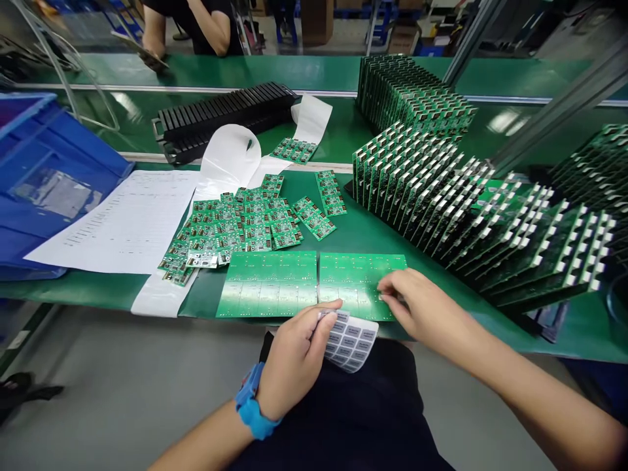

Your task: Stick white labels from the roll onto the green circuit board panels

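Two green circuit board panels lie side by side at the table's near edge, the left panel (pixel 269 282) and the right panel (pixel 356 278). My left hand (pixel 294 356), with a blue wrist strap, holds a sheet of small silver labels (pixel 350 340) just below the panels. My right hand (pixel 417 307) rests on the right panel's lower right part, fingertips pinched together on its surface; whether a label sits under them is hidden.
A pile of small cut boards (pixel 245 219) lies behind the panels on white backing strips. Racks of upright boards (pixel 466 203) fill the right side. A paper form (pixel 127 219) and blue bin (pixel 44 176) sit left. Another person (pixel 196 26) stands beyond the black tray rack (pixel 226 118).
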Tool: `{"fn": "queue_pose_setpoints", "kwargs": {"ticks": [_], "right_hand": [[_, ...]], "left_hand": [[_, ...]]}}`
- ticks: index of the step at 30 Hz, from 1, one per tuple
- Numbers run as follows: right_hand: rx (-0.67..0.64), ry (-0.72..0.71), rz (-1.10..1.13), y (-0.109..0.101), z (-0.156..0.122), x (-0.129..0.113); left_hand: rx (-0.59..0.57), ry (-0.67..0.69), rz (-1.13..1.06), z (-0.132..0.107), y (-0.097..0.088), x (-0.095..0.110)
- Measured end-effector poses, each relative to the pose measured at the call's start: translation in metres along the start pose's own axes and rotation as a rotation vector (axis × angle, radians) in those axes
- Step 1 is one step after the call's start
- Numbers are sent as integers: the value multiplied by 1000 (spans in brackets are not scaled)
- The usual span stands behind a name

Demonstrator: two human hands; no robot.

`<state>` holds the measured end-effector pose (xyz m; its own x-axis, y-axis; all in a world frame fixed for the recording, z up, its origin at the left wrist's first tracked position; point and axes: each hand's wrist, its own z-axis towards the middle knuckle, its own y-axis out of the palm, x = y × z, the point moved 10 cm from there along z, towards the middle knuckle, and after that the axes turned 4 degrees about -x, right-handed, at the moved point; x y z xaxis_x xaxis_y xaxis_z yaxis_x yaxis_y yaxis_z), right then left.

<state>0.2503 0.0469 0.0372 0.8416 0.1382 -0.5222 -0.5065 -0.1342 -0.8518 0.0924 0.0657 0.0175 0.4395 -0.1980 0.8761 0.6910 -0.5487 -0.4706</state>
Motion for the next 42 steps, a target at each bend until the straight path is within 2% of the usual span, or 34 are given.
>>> {"fn": "queue_pose_setpoints", "kwargs": {"ticks": [3,5,8,10,13,15,17,21,25,30,32,35,36,38,40,42], "right_hand": [[200,-64,-164,-14,-8,-23],[244,-91,-45,-16,-7,-37],[54,-90,351,4,8,-53],[-67,-28,562,16,17,-57],[-110,91,745,16,25,-45],[-41,168,709,1,27,-25],[-40,207,532,-10,28,-7],[-246,209,232,1,29,10],[-277,208,149,10,30,11],[-232,153,24,14,29,4],[-168,101,-129,9,26,-2],[2,72,-368,-12,22,-13],[46,70,-370,-18,22,-15],[51,52,-204,-22,27,-19],[-63,17,69,-10,36,-22],[-193,13,264,8,44,-25]], "left_hand": [[-11,11,-19,-2,-1,5],[-12,27,-36,-3,-2,8],[-9,63,-52,-4,-2,11],[4,78,-42,-6,-4,10],[34,95,-27,-8,-8,6],[36,113,-28,-10,-11,5],[19,123,-20,-12,-11,5],[-3,114,31,-13,-11,5],[-1,109,55,-12,-12,4],[-2,102,59,-11,-12,3],[0,99,58,-11,-12,3],[2,109,46,-11,-12,2],[9,119,34,-12,-13,2],[43,149,0,-16,-16,2],[118,163,-26,-22,-23,-1],[246,112,-28,-30,-35,-12]]}}
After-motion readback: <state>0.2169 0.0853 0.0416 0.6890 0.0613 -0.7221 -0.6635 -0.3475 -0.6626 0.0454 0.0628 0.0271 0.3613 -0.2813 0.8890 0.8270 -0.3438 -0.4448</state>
